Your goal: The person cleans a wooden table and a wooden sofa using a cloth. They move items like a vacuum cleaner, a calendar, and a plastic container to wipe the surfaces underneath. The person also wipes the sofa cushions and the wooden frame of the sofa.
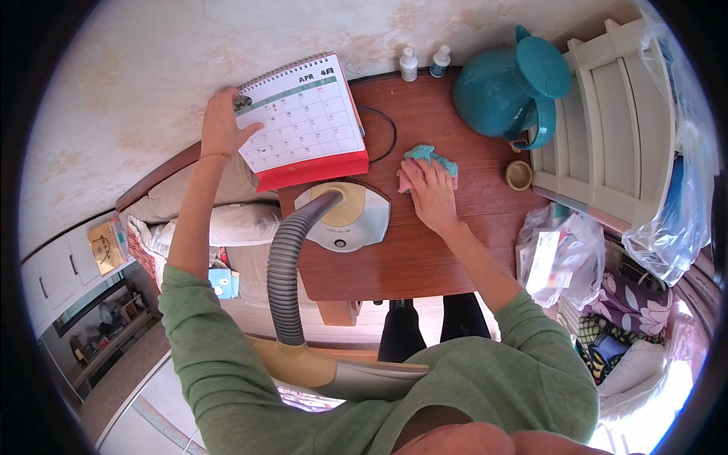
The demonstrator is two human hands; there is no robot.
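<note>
My left hand (223,128) grips the left edge of a spiral-bound desk calendar (304,119) with a red base, its thumb across the front page. The calendar stands at the left back of a reddish-brown wooden table (352,273). Toward the table's middle, my right hand (435,193) presses on a folded pink and teal cloth (430,153) lying on the wood. Between my arms is a desk lamp, with its pale base (344,222) on the table and its grey ribbed flexible neck (284,273) bending toward me.
Two small white-capped bottles (409,64) stand against the wall. At the back right are a teal thermos jug (500,85), a small round wooden cup (518,174) and a cream slatted rack (608,125). A plastic bag (563,256) hangs by the right edge. A black cable (392,133) curves behind the calendar.
</note>
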